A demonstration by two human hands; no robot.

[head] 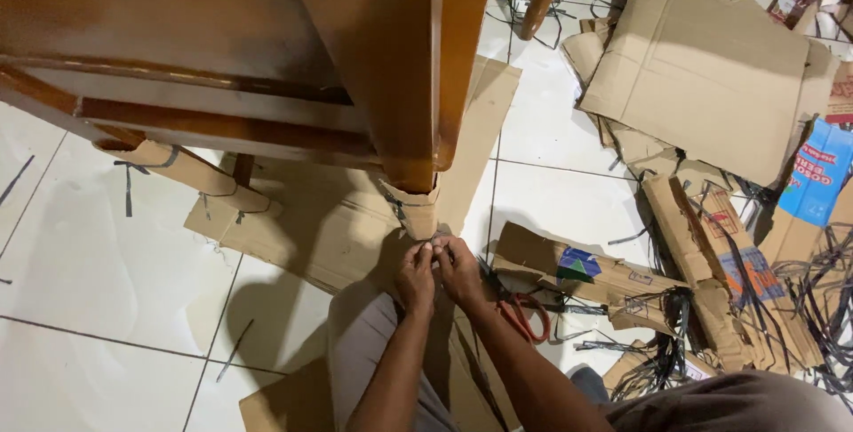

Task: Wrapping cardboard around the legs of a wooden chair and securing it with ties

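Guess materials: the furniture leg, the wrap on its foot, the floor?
Furniture leg: looks like wood, glossy brown varnish with highlights along its edge. Wrap: plain corrugated cardboard, matte tan, bent around the foot, where the left hand and right hand press. Floor: probably glazed ceramic tile, white, reflective, with grout lines.

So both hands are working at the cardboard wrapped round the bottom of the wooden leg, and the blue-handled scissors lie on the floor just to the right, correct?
Not quite: the scissors have red handles, not blue, as the head view shows. The rest holds: the left hand and right hand meet at the cardboard wrap at the foot of the wooden leg, with the scissors on the floor just to their right.
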